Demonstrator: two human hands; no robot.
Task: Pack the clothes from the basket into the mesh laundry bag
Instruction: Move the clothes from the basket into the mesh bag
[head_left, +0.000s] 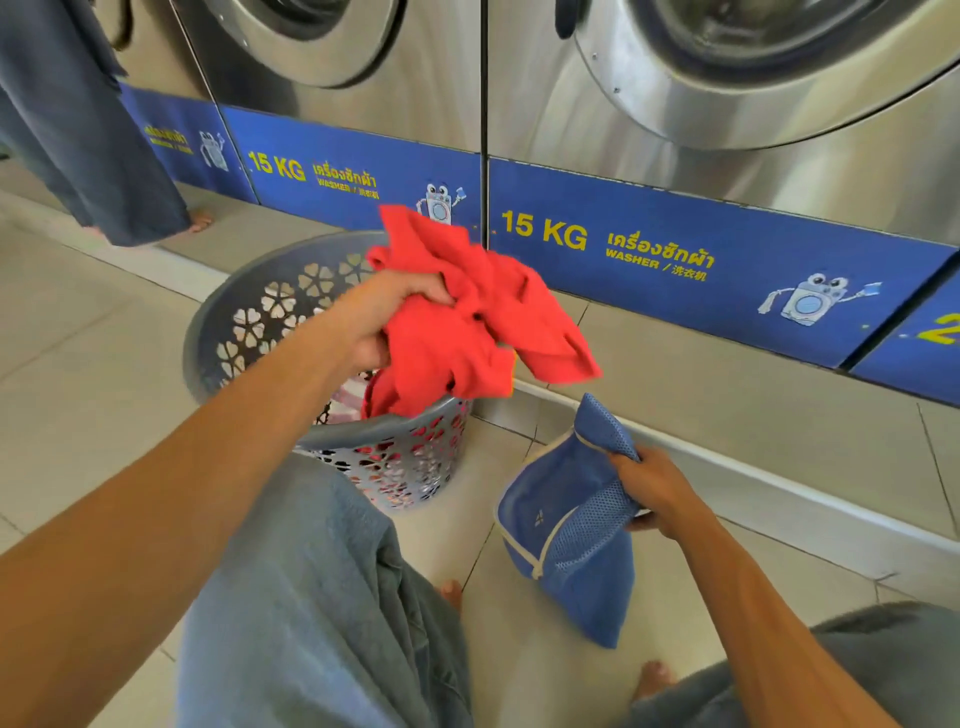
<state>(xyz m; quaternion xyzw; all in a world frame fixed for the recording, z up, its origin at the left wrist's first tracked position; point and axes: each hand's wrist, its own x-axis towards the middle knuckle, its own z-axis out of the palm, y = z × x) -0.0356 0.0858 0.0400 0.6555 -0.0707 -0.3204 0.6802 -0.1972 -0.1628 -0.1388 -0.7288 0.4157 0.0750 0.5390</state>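
The red garment (467, 322) is bunched and held above the basket (249, 322), with its lower folds hanging down to the basket's front rim. The left hand (384, 317) holds it: the grip is curled into the cloth at the garment's left side, fingers buried in the folds. More clothes lie inside the basket; a striped pink-and-white piece (345, 402) shows beneath the red cloth near the front rim. The basket is round, grey plastic, with flower-shaped cut-outs in its wall, and stands on the tiled floor (93, 332) just in front of the washing machines.

The mesh laundry bag (566, 525) is blue with a pale trim along its edge. It sits to the right of the basket, apart from it, with its lower end resting on the floor. The right hand (660, 493) holds the bag at its upper right edge: the grip is pressed together on a gathered fold of mesh.

Two steel washing machines (727, 156) stand behind, each with a blue panel (675, 260) marked "15 KG WASHER". A raised step (727, 374) runs along their base. The person's grey-blue trouser legs (322, 597) and bare toes (452, 592) show at the bottom. Another person's trouser leg (88, 145) and foot stand at the upper left.
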